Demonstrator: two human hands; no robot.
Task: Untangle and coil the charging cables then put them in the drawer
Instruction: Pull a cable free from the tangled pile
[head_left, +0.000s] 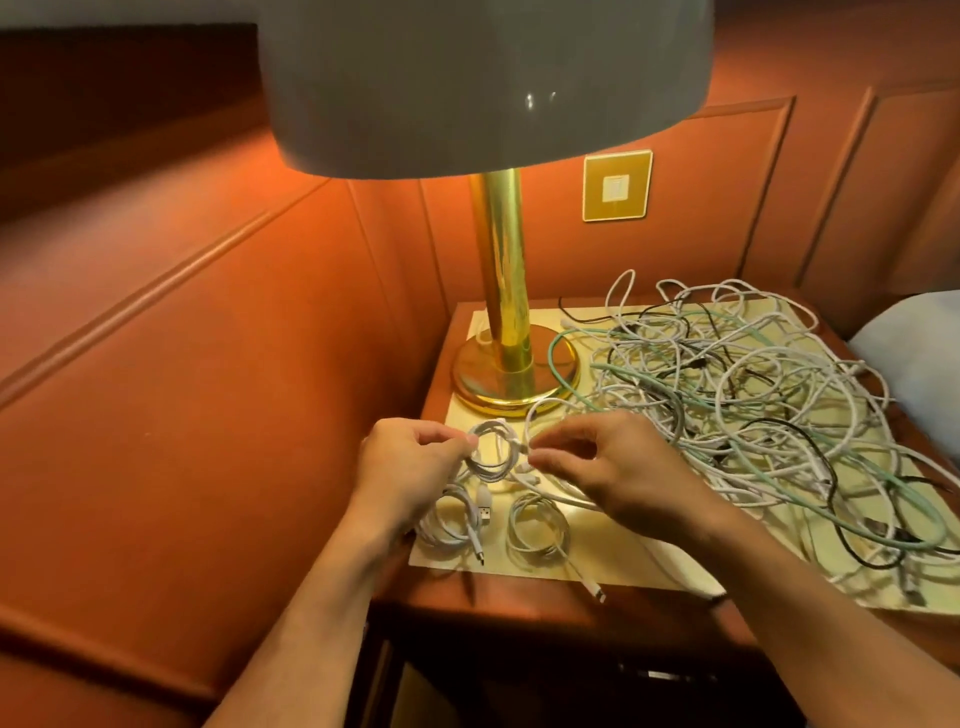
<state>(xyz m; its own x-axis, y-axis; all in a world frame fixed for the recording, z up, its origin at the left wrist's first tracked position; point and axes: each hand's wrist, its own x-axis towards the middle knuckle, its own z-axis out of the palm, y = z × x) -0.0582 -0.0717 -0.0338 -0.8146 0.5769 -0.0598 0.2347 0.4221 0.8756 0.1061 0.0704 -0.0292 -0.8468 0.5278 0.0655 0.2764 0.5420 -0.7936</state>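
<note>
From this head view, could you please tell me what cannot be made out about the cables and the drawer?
- Drawer: not visible; the space under the nightstand is dark.
- Tangled pile: the cable count is unclear; strands overlap and run off the right edge.
- Coil between left hand and right hand: its plug type is too small to tell.

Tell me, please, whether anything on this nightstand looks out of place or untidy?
Yes: a big tangle of cables sprawls across the nightstand, right of the lamp, one green loop lying over the lamp's base. Two finished coils lie tidy in front.
</note>
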